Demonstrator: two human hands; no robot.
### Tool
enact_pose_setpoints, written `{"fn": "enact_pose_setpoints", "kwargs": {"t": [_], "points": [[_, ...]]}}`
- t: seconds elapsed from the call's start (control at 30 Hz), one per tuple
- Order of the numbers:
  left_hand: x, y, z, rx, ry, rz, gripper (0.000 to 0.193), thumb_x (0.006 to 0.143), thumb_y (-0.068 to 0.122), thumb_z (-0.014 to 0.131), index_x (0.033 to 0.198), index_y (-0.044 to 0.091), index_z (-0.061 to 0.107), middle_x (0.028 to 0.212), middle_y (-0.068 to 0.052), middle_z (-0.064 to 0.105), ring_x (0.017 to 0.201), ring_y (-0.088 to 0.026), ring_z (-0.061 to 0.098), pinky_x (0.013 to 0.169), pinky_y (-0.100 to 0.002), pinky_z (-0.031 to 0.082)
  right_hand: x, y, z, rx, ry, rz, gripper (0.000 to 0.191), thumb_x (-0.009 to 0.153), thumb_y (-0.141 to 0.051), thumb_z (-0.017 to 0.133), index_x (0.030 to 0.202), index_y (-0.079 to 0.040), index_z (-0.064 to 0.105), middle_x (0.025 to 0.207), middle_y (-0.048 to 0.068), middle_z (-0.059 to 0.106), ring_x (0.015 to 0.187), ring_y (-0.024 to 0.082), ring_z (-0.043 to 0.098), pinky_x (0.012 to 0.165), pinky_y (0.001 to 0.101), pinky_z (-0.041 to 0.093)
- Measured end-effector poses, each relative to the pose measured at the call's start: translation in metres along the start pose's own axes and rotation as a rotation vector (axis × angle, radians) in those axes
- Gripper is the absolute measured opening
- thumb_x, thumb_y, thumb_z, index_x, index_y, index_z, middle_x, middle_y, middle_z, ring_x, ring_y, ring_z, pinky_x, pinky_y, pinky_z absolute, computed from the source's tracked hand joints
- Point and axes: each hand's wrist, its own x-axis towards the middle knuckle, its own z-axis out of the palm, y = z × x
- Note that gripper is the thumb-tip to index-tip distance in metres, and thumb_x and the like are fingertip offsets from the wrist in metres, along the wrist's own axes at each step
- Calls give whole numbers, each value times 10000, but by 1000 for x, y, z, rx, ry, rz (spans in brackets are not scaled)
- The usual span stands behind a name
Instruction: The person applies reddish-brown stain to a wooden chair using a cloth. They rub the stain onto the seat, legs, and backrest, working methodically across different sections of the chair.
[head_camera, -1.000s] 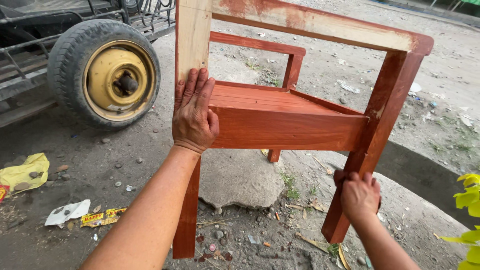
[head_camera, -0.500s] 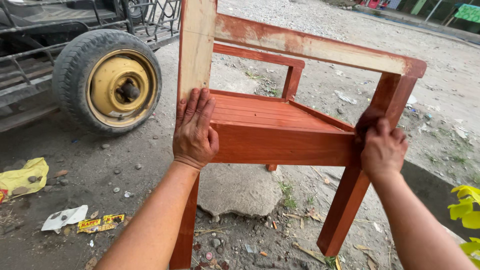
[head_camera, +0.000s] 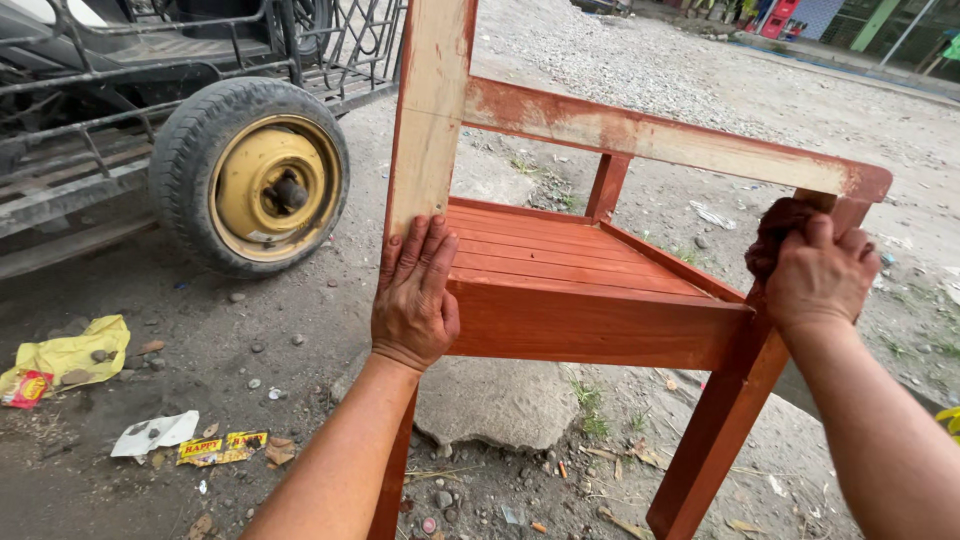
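On a littered dirt yard beside a cart's yellow-hubbed wheel (head_camera: 262, 180), a red-stained wooden chair (head_camera: 590, 290) stands over a flat stone (head_camera: 500, 400). My left hand (head_camera: 413, 295) lies flat, fingers spread, against the chair's pale back post. My right hand (head_camera: 820, 275) is closed around a dark reddish rag (head_camera: 778, 230), pressing it on the front leg beneath the armrest.

Reddish stained wooden chair (head_camera: 590, 300), bare matt wood armrest (head_camera: 660, 140).
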Motion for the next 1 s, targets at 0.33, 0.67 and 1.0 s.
{"fn": "enact_pose_setpoints", "kwargs": {"t": [0.33,0.67,1.0], "points": [[-4,2,0,14,-24,-19,622,862,7,513,1484,23,501,1622,-143,448,1548,-291,350,1304,-475,204,-37,-18,32,-43,-97,-53,283,1058,-178,513,1235,-188,733,1371,58,588,1217,300,536,1050,431,447],[-6,4,-2,-6,-5,-8,622,859,9,525,1481,8,498,1609,-153,463,1543,-302,369,1302,-481,216,37,-11,18,24,113,153,457,814,-236,645,1251,-125,717,1437,120,479,1192,348,433,969,493,378],[-5,1,-1,14,-8,-11,623,844,15,530,1466,11,500,1609,-153,452,1539,-306,364,1292,-484,217,41,-17,18,70,25,148,496,806,-257,704,1296,-177,718,1468,64,448,1295,340,405,1018,512,344]]}}
